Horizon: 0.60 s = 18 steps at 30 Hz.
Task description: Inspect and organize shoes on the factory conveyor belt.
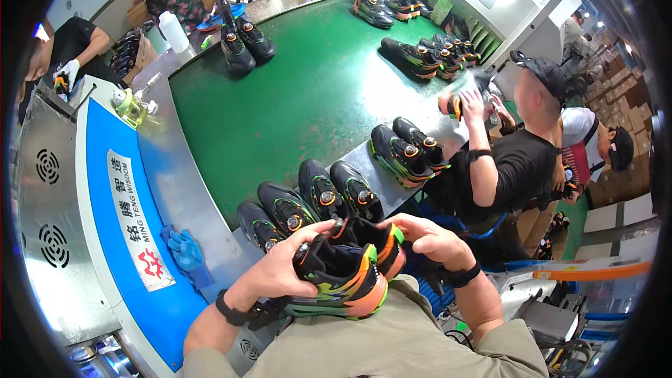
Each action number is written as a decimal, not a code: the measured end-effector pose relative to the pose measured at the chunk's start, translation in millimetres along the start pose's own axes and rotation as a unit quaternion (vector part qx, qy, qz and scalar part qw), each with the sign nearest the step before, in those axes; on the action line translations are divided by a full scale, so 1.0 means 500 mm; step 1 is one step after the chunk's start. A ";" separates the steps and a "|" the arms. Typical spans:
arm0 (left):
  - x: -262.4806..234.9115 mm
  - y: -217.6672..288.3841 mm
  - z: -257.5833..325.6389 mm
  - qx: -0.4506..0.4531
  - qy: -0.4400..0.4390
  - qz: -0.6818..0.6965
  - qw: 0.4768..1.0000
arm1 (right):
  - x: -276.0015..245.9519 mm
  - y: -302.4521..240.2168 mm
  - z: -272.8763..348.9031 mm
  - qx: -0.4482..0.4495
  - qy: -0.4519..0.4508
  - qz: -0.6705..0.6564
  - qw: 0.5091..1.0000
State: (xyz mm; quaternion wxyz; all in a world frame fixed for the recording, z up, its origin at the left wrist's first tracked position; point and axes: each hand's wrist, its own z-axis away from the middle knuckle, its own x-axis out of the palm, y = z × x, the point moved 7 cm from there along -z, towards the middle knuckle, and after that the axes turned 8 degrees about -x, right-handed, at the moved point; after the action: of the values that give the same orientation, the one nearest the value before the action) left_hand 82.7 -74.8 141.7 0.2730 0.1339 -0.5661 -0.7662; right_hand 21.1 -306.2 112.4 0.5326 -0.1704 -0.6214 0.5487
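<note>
Close to my chest I hold a pair of black sneakers with orange and green heels, side by side. My left hand (283,273) is closed round the collar of the nearer sneaker (343,285), thumb at its side. At the heel and collar of the other sneaker (383,243), my right hand (427,238) grips with bent fingers; the nearer one partly hides it. Just beyond my hands, several matching sneakers (325,194) with round dials stand on the near edge of the green worktable (280,119).
Another pair of sneakers (406,150) stands on a metal ledge, beside a seated co-worker (518,147) handling a shoe. More shoes (427,56) line the far right. Black shoes (245,45) and a white bottle (173,32) are at far left. Blue gloves (185,248) lie left.
</note>
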 end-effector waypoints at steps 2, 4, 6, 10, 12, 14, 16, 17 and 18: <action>0.001 -0.018 -0.029 -0.012 -0.032 0.036 0.999 | -0.020 -0.023 -0.002 -0.063 -0.025 0.157 0.985; 0.013 -0.027 -0.059 -0.023 -0.065 0.051 0.996 | -0.001 -0.044 -0.015 -0.013 0.023 0.275 0.961; 0.011 -0.017 -0.084 -0.013 -0.071 0.061 0.995 | -0.032 -0.030 -0.012 0.065 0.052 0.182 0.980; 0.029 0.012 -0.117 -0.046 -0.104 0.067 0.991 | -0.052 -0.075 -0.023 0.002 -0.022 0.400 0.916; 0.033 0.021 -0.134 -0.047 -0.110 -0.006 0.993 | -0.064 -0.085 -0.027 -0.019 -0.047 0.406 0.913; 0.039 0.018 -0.147 -0.058 -0.105 0.006 0.993 | -0.064 -0.097 -0.028 -0.055 -0.099 0.447 0.887; 0.047 0.017 -0.158 -0.052 -0.120 -0.006 0.991 | -0.053 -0.109 -0.025 -0.072 -0.109 0.454 0.881; 0.047 0.015 -0.163 -0.053 -0.118 -0.005 0.992 | -0.053 -0.106 -0.022 -0.053 -0.134 0.486 0.862; 0.049 0.014 -0.167 -0.053 -0.117 -0.010 0.992 | -0.052 -0.104 -0.021 -0.036 -0.159 0.516 0.841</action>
State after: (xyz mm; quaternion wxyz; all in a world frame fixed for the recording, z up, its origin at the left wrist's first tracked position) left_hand 107.5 -156.5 124.0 0.2038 0.0343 -0.5512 -0.8083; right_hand 59.0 -339.5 143.0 0.0599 -0.3963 -0.5387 0.7410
